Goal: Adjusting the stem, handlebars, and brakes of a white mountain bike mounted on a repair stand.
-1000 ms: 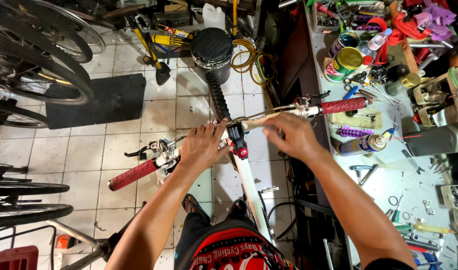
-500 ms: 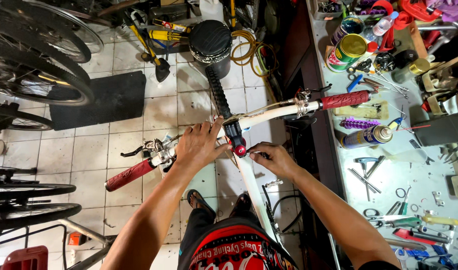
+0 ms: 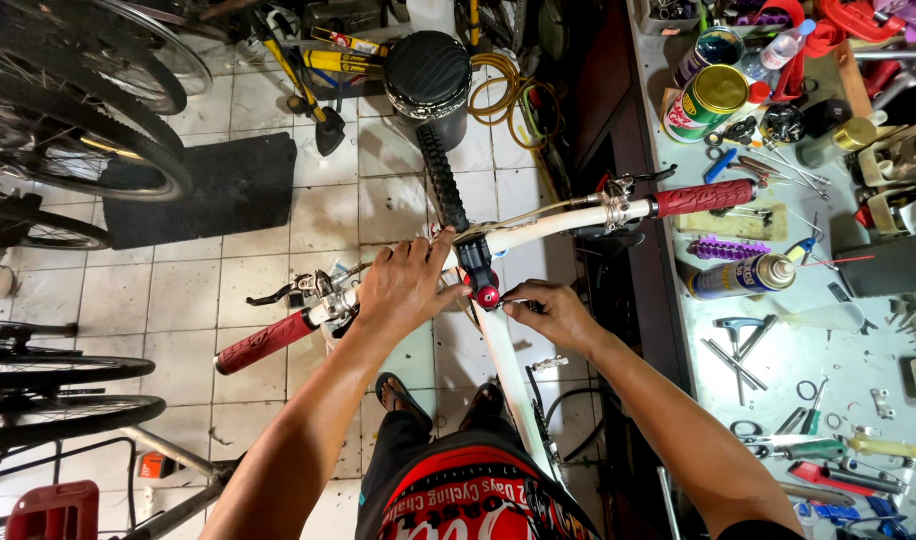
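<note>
A white bicycle handlebar (image 3: 548, 226) with red grips (image 3: 263, 343) runs slantwise across the view, above the knobby front tyre (image 3: 442, 180). My left hand (image 3: 403, 290) wraps over the bar just left of the black stem (image 3: 475, 262). My right hand (image 3: 550, 312) sits right of the stem's red top cap (image 3: 489, 297), fingers pinched on a small thin metal tool (image 3: 511, 303) pointed at the stem. The white frame tube (image 3: 508, 380) runs down toward me.
A workbench (image 3: 858, 350) on the right carries a spray can (image 3: 743, 277), tins (image 3: 705, 100), hex keys, scissors and screwdrivers. Bicycle wheels (image 3: 68, 140) lean at left. A black mat (image 3: 228, 185) and a black bucket (image 3: 430, 75) lie on the tiled floor.
My right hand came off the handlebar, dropped to the stem and now pinches a small tool there. The left hand stayed on the bar.
</note>
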